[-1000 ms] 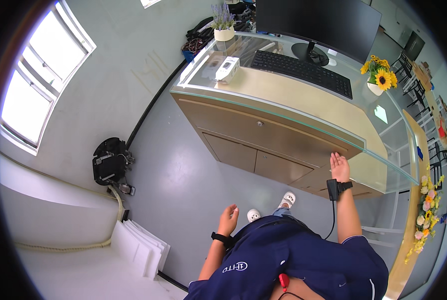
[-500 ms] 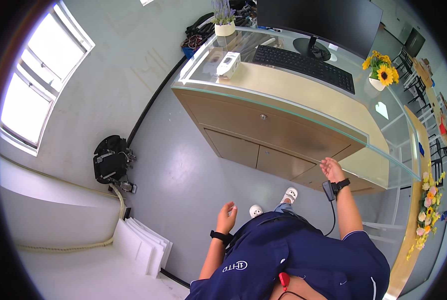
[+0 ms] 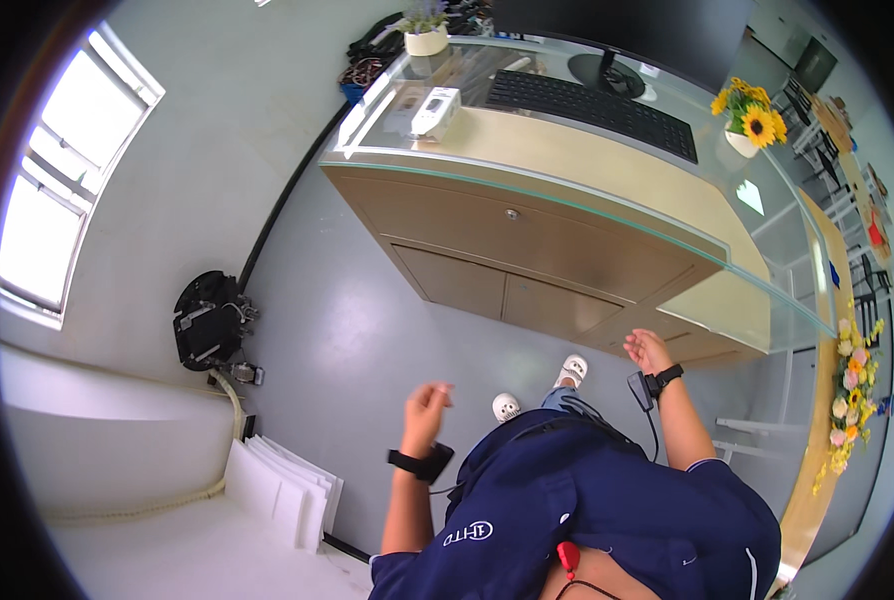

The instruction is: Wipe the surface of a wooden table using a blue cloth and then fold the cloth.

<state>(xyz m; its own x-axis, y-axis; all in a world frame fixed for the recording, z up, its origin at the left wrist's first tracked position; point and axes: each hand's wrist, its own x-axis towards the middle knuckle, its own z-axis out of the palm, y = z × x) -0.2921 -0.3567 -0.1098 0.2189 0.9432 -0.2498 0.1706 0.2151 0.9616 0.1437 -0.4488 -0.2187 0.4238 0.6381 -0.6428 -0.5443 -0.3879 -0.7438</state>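
Note:
My left hand (image 3: 427,414) hangs over the grey floor, loosely bent and holding nothing, with a black strap and device at the wrist. My right hand (image 3: 649,350), also without anything in it, is in front of the desk's lower cabinet doors, its fingers slightly curled and a little apart. A black wristband with a small wired box sits on that wrist. Nearest to both hands is the brown desk (image 3: 467,215) with a glass top. On it lie a small white box (image 3: 435,113) at the left and a black keyboard (image 3: 592,115).
Behind the keyboard stands a black monitor (image 3: 627,35). A sunflower pot (image 3: 742,143) and a lavender pot (image 3: 426,42) flank it. Black equipment (image 3: 210,320) rests by the left wall, with white panels (image 3: 282,490) leaning nearer. Flowers (image 3: 852,400) line the wooden counter at the right.
My left hand has risen and shifted left, its wrist turned. My right hand has moved slightly down and left. The desk appears a little farther up and left in view.

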